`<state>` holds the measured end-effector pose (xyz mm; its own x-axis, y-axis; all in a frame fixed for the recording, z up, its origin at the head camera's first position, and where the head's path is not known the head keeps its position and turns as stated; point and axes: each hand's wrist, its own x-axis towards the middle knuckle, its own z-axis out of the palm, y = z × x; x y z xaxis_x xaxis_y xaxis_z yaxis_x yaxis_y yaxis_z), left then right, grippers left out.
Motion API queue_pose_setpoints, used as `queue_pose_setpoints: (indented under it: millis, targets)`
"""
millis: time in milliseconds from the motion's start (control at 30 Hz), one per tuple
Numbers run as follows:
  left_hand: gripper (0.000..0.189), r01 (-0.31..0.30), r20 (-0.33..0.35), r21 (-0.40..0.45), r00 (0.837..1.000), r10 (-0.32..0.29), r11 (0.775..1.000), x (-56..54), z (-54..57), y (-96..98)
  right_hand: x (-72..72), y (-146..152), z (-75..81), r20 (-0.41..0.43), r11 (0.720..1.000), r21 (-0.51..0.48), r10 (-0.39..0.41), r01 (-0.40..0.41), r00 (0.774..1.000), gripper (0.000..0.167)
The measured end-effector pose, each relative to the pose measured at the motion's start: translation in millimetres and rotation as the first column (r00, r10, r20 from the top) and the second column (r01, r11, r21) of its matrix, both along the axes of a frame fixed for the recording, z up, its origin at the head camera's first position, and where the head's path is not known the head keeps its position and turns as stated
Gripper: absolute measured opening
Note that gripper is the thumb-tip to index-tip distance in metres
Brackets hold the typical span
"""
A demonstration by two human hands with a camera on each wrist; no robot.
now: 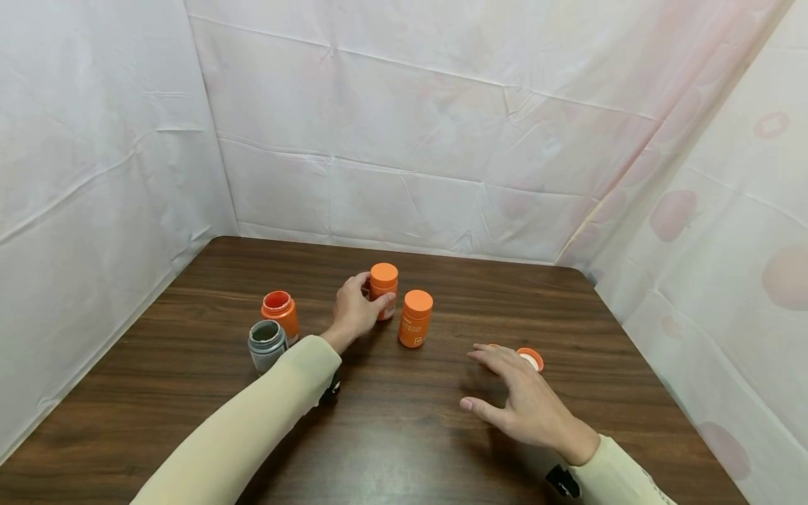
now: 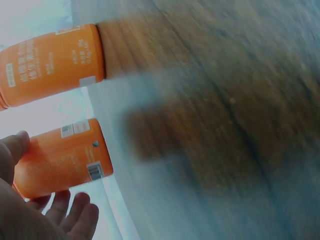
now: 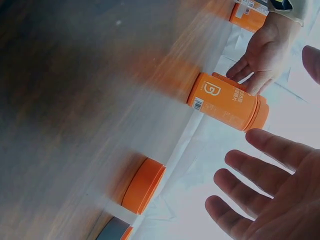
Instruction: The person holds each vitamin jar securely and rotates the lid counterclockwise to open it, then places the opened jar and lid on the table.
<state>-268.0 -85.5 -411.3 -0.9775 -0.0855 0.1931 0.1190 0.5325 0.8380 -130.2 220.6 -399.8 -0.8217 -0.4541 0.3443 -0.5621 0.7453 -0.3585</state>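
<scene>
My left hand (image 1: 356, 308) grips a capped orange bottle (image 1: 384, 280) near the table's middle, thumb on the near side and fingers round the far side. In the left wrist view the same hand (image 2: 30, 210) has thumb and fingers on either side of that bottle (image 2: 65, 157). A second capped orange bottle (image 1: 415, 319) stands upright just to its right. My right hand (image 1: 524, 400) hovers over the table with fingers spread, holding nothing. Beyond its fingers lies an orange lid (image 1: 530, 358) with a white inside; another lid (image 1: 494, 345) is mostly hidden behind the hand.
On the left, an uncapped orange bottle (image 1: 280, 315) and an uncapped grey bottle (image 1: 266, 345) stand close together beside my left forearm. Pale sheets (image 1: 404, 140) hang along the back and both sides of the dark wooden table (image 1: 379, 449).
</scene>
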Motion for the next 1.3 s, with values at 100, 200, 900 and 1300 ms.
queue_pose_setpoints:
  millis: [100, 200, 900, 1300]
  targets:
    - [0.056, -0.032, -0.016, 0.003, 0.999, 0.032, 0.999, 3.2, 4.3, -0.1, 0.6, 0, 0.4, 0.005, 1.000, -0.005, -0.004, 0.004, 1.000, 0.069]
    - [0.059, -0.058, -0.022, 0.018, 0.998, 0.058, 0.998, 8.2, 8.7, -0.1, 1.0, -1, 1.4, -0.003, 1.000, -0.005, 0.001, -0.001, 1.000, 0.068]
    - [0.059, -0.097, -0.110, 0.085, 0.988, 0.106, 0.992, 40.5, 18.4, -1.2, 0.4, 0, 3.3, -0.012, 1.000, -0.005, 0.012, -0.012, 1.000, 0.069]
    - [0.060, -0.053, -0.166, 0.092, 0.984, 0.067, 0.994, 58.5, 19.8, -2.6, -0.3, -2, 2.2, 0.020, 1.000, -0.010, 0.010, -0.010, 1.000, 0.070]
